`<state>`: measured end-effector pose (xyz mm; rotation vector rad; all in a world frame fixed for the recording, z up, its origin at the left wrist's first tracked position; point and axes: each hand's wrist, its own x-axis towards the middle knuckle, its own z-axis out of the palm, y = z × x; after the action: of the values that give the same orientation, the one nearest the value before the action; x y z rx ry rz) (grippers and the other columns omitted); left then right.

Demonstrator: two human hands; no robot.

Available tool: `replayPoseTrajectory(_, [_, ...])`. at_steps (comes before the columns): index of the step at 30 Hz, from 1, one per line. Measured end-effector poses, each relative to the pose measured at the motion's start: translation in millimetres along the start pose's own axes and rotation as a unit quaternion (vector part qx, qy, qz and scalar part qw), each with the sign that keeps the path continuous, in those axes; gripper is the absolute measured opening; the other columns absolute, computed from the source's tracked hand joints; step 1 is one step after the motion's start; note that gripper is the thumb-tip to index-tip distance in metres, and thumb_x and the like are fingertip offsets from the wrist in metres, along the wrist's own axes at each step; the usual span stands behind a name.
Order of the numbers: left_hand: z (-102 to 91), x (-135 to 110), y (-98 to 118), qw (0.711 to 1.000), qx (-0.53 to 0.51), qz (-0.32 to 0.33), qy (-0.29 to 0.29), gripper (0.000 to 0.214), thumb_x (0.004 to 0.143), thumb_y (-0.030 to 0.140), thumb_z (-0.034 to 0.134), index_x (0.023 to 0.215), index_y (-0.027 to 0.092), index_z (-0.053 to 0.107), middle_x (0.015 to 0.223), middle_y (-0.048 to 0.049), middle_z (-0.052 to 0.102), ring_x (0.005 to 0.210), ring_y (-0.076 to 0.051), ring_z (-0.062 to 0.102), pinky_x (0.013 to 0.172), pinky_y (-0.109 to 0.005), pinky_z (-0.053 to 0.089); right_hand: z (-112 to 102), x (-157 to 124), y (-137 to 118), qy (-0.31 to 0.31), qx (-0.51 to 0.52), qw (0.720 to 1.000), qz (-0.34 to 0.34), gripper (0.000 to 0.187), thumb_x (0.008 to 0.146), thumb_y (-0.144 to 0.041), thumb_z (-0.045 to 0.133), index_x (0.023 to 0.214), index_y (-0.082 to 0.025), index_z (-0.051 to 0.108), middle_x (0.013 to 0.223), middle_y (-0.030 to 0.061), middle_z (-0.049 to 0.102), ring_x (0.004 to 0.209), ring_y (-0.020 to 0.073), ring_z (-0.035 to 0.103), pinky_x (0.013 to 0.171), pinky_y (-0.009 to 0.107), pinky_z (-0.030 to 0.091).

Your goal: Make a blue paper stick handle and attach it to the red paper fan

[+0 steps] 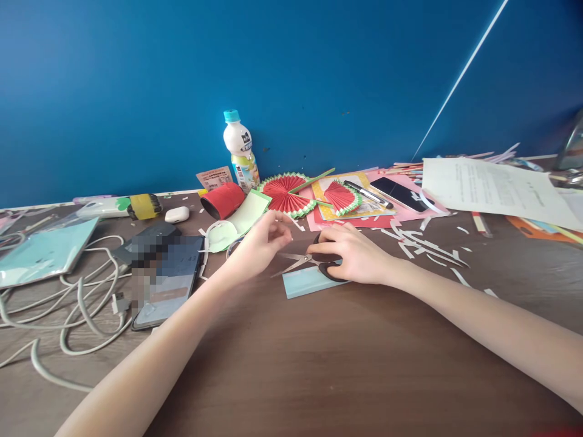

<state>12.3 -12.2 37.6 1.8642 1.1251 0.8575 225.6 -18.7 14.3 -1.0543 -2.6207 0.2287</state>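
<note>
My right hand (pixel 353 255) is closed around the dark handles of a pair of scissors (pixel 301 261), whose blades are spread and point left. Beneath the scissors and that hand lies a folded light blue paper strip (pixel 310 283), flat on the table. My left hand (pixel 264 243) hovers left of the blades, fingers curled and thumb near the index fingertip as in a loose pinch. Whatever those fingertips may hold is too small to make out. Behind both hands rest a round pleated red and green paper fan (pixel 286 195) and a smaller pleated one (pixel 342 198).
A bottle (pixel 241 152) stands against the blue wall. Phones (pixel 170 291), white cables (pixel 77 315) and an earbud case (pixel 177 215) lie left. White paper scraps (pixel 421 246), a pen (pixel 371 195), another phone (pixel 398 194) and a printed sheet (pixel 496 188) lie right. A red roll (pixel 223 201) sits mid-back.
</note>
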Motion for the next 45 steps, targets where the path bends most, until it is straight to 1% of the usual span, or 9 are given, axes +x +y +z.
replayPoseTrajectory(5, [-8.4,3.9,5.5,0.984,-0.103,0.001,0.148,0.021,0.076,0.021,0.052,0.095,0.02,0.045,0.071,0.004,0.052,0.069,-0.01,0.056,0.069,-0.026,0.043,-9.6,0.5,7.9,-0.028,0.037,0.999,0.029,0.034,0.071,-0.025,0.058,0.105,-0.022,0.063,0.088,0.006,0.058,0.09,0.0218,0.051,0.08,0.036,0.037])
replayPoseTrajectory(8, [-7.2,4.0,4.8,0.981,-0.088,-0.011,0.171,0.021,0.075,0.02,0.051,0.095,0.02,0.045,0.073,0.0031,0.052,0.068,-0.011,0.055,0.07,-0.028,0.043,-20.7,-1.1,21.2,-0.042,0.095,0.991,0.087,0.041,0.066,-0.037,0.064,0.105,-0.023,0.062,0.097,0.0062,0.06,0.089,0.0208,0.054,0.072,0.031,0.042])
replayPoseTrajectory(13, [18.7,-6.0,-1.5,0.991,0.07,0.033,0.11,0.04,0.072,0.023,0.057,0.108,0.024,0.04,0.094,-0.0017,0.05,0.094,-0.017,0.052,0.086,-0.035,0.041,-45.2,-6.6,43.2,-0.042,0.117,0.968,0.219,0.04,0.061,-0.041,0.067,0.098,-0.023,0.064,0.081,0.0014,0.063,0.07,0.0162,0.057,0.059,0.027,0.042])
replayPoseTrajectory(17, [38.3,-15.5,-4.9,0.975,0.222,0.024,0.011,0.062,0.068,0.026,0.063,0.122,0.026,0.033,0.117,-0.0081,0.04,0.114,-0.026,0.04,0.097,-0.044,0.032,-60.0,-8.4,57.6,0.052,0.08,0.948,0.303,0.034,0.064,-0.046,0.064,0.085,-0.021,0.064,0.061,-0.0014,0.056,0.05,0.0116,0.047,0.047,0.026,0.033])
replayPoseTrajectory(22, [27.7,-15.1,1.5,0.941,0.328,-0.059,-0.058,0.078,0.063,0.029,0.066,0.13,0.028,0.026,0.121,-0.0092,0.036,0.116,-0.031,0.035,0.094,-0.05,0.031,-62.3,-9.7,81.0,0.146,0.008,0.906,0.397,0.041,0.056,-0.056,0.067,0.073,-0.019,0.062,0.066,0.0024,0.06,0.057,0.0158,0.052,0.053,0.029,0.037])
replayPoseTrajectory(26, [11.3,-12.3,10.3,0.926,0.348,-0.097,-0.111,0.08,0.058,0.027,0.067,0.129,0.028,0.028,0.118,-0.0093,0.039,0.118,-0.033,0.034,0.095,-0.051,0.03,-57.4,-14.2,97.9,0.102,-0.059,0.899,0.422,0.034,0.062,-0.053,0.063,0.067,-0.019,0.062,0.056,0.0031,0.058,0.057,0.0191,0.054,0.052,0.03,0.037])
replayPoseTrajectory(33, [-0.1,-7.7,12.2,0.981,0.119,-0.087,-0.125,0.058,0.063,0.013,0.05,0.118,0.026,0.037,0.105,-0.0068,0.056,0.103,-0.024,0.052,0.08,-0.039,0.043,-50.3,-17.8,107.1,0.028,-0.045,0.887,0.459,0.038,0.059,-0.034,0.068,0.093,-0.019,0.06,0.056,0.0015,0.06,0.052,0.0182,0.055,0.047,0.029,0.038])
replayPoseTrajectory(39, [-1.1,-5.1,11.2,0.984,-0.04,-0.121,-0.128,0.041,0.069,0.012,0.044,0.108,0.022,0.043,0.095,-0.0041,0.065,0.094,-0.018,0.059,0.082,-0.035,0.043,-50.0,-18.7,110.3,-0.021,0.053,0.88,0.472,0.048,0.063,-0.02,0.06,0.11,-0.016,0.052,0.053,-0.0014,0.057,0.044,0.0149,0.053,0.044,0.027,0.04])
replayPoseTrajectory(45, [2.4,-6.0,14.7,0.975,-0.136,-0.136,-0.109,0.033,0.072,0.012,0.047,0.103,0.021,0.046,0.09,-0.0026,0.066,0.083,-0.014,0.062,0.077,-0.031,0.043,-49.1,-5.8,59.5,0.095,0.068,0.937,0.328,0.015,0.074,-0.024,0.051,0.086,-0.019,0.059,0.069,0.0017,0.059,0.052,0.0116,0.051,0.051,0.026,0.037])
